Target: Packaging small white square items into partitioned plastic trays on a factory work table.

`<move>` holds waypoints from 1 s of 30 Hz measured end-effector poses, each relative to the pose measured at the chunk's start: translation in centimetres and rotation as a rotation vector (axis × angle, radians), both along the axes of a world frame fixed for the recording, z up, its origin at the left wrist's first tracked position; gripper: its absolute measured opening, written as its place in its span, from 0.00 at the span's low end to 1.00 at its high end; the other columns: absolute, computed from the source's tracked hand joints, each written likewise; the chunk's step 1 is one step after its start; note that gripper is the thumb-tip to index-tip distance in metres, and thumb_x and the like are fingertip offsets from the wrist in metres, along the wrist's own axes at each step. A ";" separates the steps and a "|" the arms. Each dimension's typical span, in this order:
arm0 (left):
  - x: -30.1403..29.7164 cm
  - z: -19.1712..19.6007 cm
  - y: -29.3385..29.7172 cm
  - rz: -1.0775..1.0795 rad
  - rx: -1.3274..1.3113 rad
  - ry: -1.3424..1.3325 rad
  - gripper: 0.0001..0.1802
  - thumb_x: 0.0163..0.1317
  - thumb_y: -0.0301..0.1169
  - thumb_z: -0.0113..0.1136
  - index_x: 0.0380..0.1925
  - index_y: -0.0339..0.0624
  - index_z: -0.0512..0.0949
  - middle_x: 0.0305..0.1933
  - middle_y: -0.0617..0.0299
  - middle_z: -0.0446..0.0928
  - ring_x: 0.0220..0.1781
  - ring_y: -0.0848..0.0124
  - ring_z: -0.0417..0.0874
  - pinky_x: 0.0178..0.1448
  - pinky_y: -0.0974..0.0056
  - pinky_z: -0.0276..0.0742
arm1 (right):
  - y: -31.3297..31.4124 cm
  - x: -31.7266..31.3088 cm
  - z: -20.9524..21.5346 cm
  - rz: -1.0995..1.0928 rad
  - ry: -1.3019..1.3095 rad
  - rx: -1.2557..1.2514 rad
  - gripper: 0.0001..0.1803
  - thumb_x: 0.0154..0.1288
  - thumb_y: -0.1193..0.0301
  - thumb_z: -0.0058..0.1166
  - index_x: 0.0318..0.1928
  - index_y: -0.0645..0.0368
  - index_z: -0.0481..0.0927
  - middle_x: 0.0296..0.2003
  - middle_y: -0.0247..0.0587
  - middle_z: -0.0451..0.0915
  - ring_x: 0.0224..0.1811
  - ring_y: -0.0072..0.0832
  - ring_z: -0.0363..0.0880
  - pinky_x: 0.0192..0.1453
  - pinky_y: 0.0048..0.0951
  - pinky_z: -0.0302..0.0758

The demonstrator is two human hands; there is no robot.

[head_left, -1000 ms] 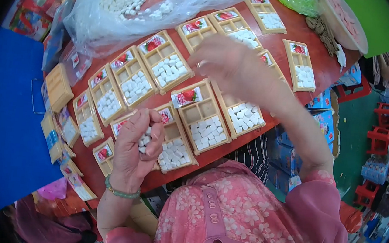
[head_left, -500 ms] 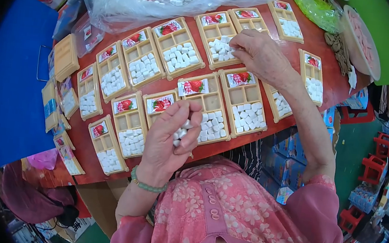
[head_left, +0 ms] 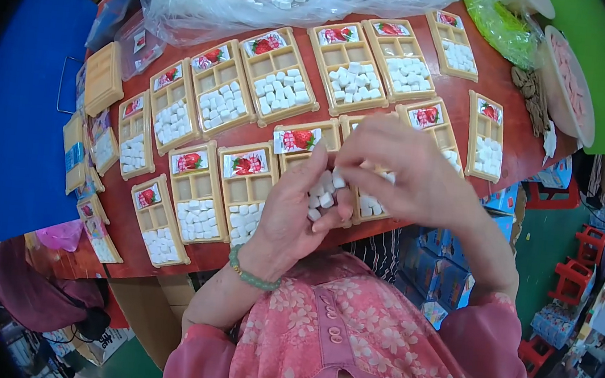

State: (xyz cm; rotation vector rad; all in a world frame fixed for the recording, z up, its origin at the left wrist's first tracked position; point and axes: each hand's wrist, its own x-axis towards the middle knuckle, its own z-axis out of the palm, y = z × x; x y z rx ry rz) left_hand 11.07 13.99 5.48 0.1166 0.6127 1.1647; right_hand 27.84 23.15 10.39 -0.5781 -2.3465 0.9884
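Far to the left of the hands sits a stack of tan trays (head_left: 104, 75); nearer, beside the left hand, open compartment trays (head_left: 185, 186) stand in two rows on the red table (head_left: 513, 155), each with a strawberry-printed packet (head_left: 191, 161) at its far end and white pieces in the large near compartment; the small middle compartments that show there are bare. The left hand (head_left: 289, 213), a green bracelet (head_left: 257, 281) at its wrist, is cupped palm-up around a small clutch of white pieces (head_left: 325, 197); just to its right, the right hand (head_left: 413, 170) has thumb and fingers bunched over that palm, touching one piece, though whether it is gripped cannot be told. Beyond both hands lies a clear plastic sheet (head_left: 174, 9) bearing more loose pieces; the trays directly under the hands are partly hidden, so their fill cannot be judged. Right of the right hand, the outermost tray (head_left: 472, 143) also has its packet and pieces; farther right is a pale bowl (head_left: 579, 132) of pink sticks (head_left: 569, 80). Filling of the large compartments looks well advanced; the visible small ones remain unfilled.
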 end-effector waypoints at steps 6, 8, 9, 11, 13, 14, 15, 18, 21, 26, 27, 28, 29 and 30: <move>-0.5 0.7 -0.6 -0.046 0.000 0.015 0.13 0.76 0.36 0.51 0.49 0.36 0.75 0.33 0.63 0.75 0.19 0.82 0.66 0.15 0.79 0.54 | 2.4 0.4 -0.5 0.081 0.019 0.073 0.07 0.64 0.74 0.62 0.41 0.62 0.83 0.36 0.42 0.83 0.42 0.37 0.82 0.45 0.35 0.78; -1.3 0.8 -0.6 -0.045 0.024 -0.041 0.12 0.76 0.34 0.52 0.49 0.36 0.74 0.33 0.63 0.74 0.20 0.83 0.66 0.15 0.79 0.54 | 4.8 0.6 -1.6 -0.094 -0.011 -0.004 0.07 0.66 0.75 0.60 0.43 0.63 0.83 0.39 0.43 0.84 0.43 0.39 0.83 0.48 0.35 0.79; -1.5 0.8 -0.6 -0.041 0.050 -0.092 0.11 0.75 0.32 0.53 0.49 0.35 0.74 0.33 0.64 0.73 0.21 0.84 0.66 0.15 0.80 0.53 | 5.7 0.6 -1.8 -0.092 -0.015 -0.006 0.07 0.66 0.75 0.60 0.43 0.63 0.83 0.39 0.43 0.84 0.43 0.39 0.83 0.48 0.35 0.79; -1.6 1.0 -0.3 -0.036 0.039 -0.103 0.11 0.76 0.33 0.52 0.49 0.35 0.74 0.32 0.64 0.72 0.20 0.84 0.65 0.15 0.80 0.53 | 7.2 0.4 -2.5 -0.266 -0.141 0.196 0.08 0.68 0.75 0.57 0.46 0.63 0.83 0.42 0.44 0.85 0.45 0.41 0.83 0.50 0.37 0.79; -1.6 1.7 -0.2 -0.038 0.014 -0.105 0.11 0.77 0.34 0.50 0.47 0.36 0.74 0.30 0.67 0.70 0.20 0.84 0.64 0.15 0.80 0.52 | 8.4 0.2 -3.4 -0.252 -0.161 0.296 0.10 0.68 0.75 0.56 0.49 0.62 0.82 0.45 0.45 0.84 0.50 0.42 0.82 0.54 0.39 0.78; -1.8 1.8 -0.3 -0.036 0.010 -0.110 0.11 0.77 0.34 0.50 0.47 0.36 0.74 0.30 0.67 0.70 0.20 0.84 0.64 0.15 0.80 0.52 | 8.6 0.2 -3.9 -0.241 -0.178 0.399 0.13 0.69 0.75 0.55 0.52 0.60 0.81 0.49 0.45 0.84 0.54 0.43 0.81 0.59 0.40 0.76; -2.0 1.9 -0.4 -0.031 0.013 -0.116 0.12 0.77 0.34 0.49 0.47 0.36 0.74 0.29 0.67 0.70 0.20 0.84 0.64 0.15 0.80 0.53 | 8.5 0.2 -4.4 -0.239 -0.185 0.396 0.13 0.69 0.75 0.55 0.52 0.60 0.81 0.49 0.45 0.84 0.54 0.43 0.81 0.59 0.40 0.76; -3.2 2.0 -0.8 -0.001 0.015 -0.112 0.13 0.78 0.36 0.48 0.47 0.37 0.74 0.28 0.68 0.69 0.20 0.84 0.64 0.16 0.79 0.54 | 7.3 0.4 -4.9 -0.189 -0.390 0.623 0.17 0.69 0.76 0.54 0.57 0.59 0.79 0.55 0.45 0.82 0.62 0.43 0.77 0.66 0.43 0.72; -4.5 1.9 -1.5 0.043 -0.001 -0.083 0.14 0.78 0.36 0.48 0.46 0.36 0.75 0.27 0.67 0.70 0.20 0.83 0.65 0.17 0.79 0.55 | 6.1 1.1 -4.1 -0.196 -0.465 0.591 0.19 0.69 0.77 0.53 0.60 0.59 0.77 0.57 0.45 0.81 0.66 0.42 0.74 0.70 0.44 0.68; -5.5 1.4 -2.3 0.070 -0.008 -0.065 0.13 0.78 0.35 0.48 0.47 0.34 0.75 0.28 0.66 0.70 0.21 0.82 0.66 0.19 0.78 0.54 | 5.6 2.5 -3.8 -0.194 -0.444 0.446 0.18 0.70 0.76 0.53 0.59 0.59 0.78 0.57 0.47 0.81 0.66 0.42 0.74 0.68 0.43 0.70; -5.5 1.4 -2.4 0.069 -0.008 -0.070 0.13 0.78 0.35 0.48 0.47 0.34 0.75 0.28 0.66 0.70 0.21 0.82 0.66 0.19 0.78 0.54 | 5.5 2.4 -3.7 -0.194 -0.449 0.446 0.18 0.70 0.76 0.53 0.59 0.59 0.78 0.57 0.47 0.81 0.66 0.42 0.74 0.68 0.43 0.70; -5.4 1.5 -2.4 0.072 -0.007 -0.070 0.13 0.78 0.35 0.48 0.47 0.34 0.75 0.28 0.66 0.70 0.21 0.82 0.66 0.19 0.78 0.54 | 5.5 2.1 -3.6 -0.247 -0.414 0.401 0.18 0.70 0.75 0.53 0.59 0.59 0.78 0.58 0.48 0.80 0.66 0.42 0.74 0.68 0.43 0.69; -5.4 1.6 -2.5 0.075 -0.006 -0.070 0.13 0.78 0.34 0.48 0.47 0.34 0.75 0.28 0.65 0.70 0.21 0.82 0.66 0.20 0.78 0.54 | 5.5 1.8 -3.5 -0.299 -0.379 0.355 0.18 0.71 0.73 0.53 0.60 0.59 0.77 0.58 0.48 0.80 0.66 0.43 0.74 0.69 0.44 0.68; -5.4 1.8 -2.6 0.076 -0.005 -0.074 0.13 0.78 0.34 0.48 0.47 0.34 0.75 0.28 0.65 0.70 0.21 0.82 0.66 0.20 0.78 0.54 | 5.3 1.6 -3.5 -0.297 -0.382 0.357 0.18 0.71 0.73 0.53 0.60 0.59 0.77 0.58 0.48 0.80 0.66 0.43 0.74 0.69 0.44 0.68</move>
